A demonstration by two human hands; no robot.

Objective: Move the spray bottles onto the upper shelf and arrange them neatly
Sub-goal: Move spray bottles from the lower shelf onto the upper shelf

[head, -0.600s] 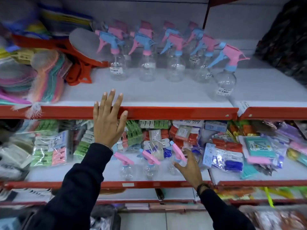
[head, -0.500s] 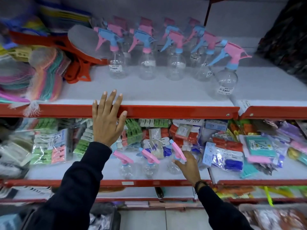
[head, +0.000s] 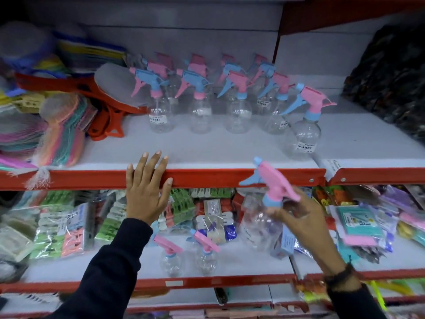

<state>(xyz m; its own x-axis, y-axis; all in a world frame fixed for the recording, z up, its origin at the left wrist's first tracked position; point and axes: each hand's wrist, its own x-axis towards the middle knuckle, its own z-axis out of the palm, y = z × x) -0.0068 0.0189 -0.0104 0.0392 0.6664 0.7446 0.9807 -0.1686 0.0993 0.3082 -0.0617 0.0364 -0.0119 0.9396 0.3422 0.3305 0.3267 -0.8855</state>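
In the head view, your left hand (head: 147, 192) lies flat and spread out on the red front edge of the upper shelf (head: 218, 177), near the middle of the frame. It grips nothing.

Your right hand (head: 305, 217), at the lower right, is wrapped around a clear spray bottle (head: 259, 217) with a pink and blue top. The bottle is tilted and up in the air, in front of the lower shelf (head: 230, 280). Its top reaches just over the red edge of the upper shelf. It looks blurry.

Two more small spray bottles (head: 190, 254) stand on the lower shelf, at the bottom middle.

A bunch of spray bottles (head: 230, 97) stands in rows on the upper shelf, at the top middle. One bottle (head: 307, 125) stands a bit in front, to the right.
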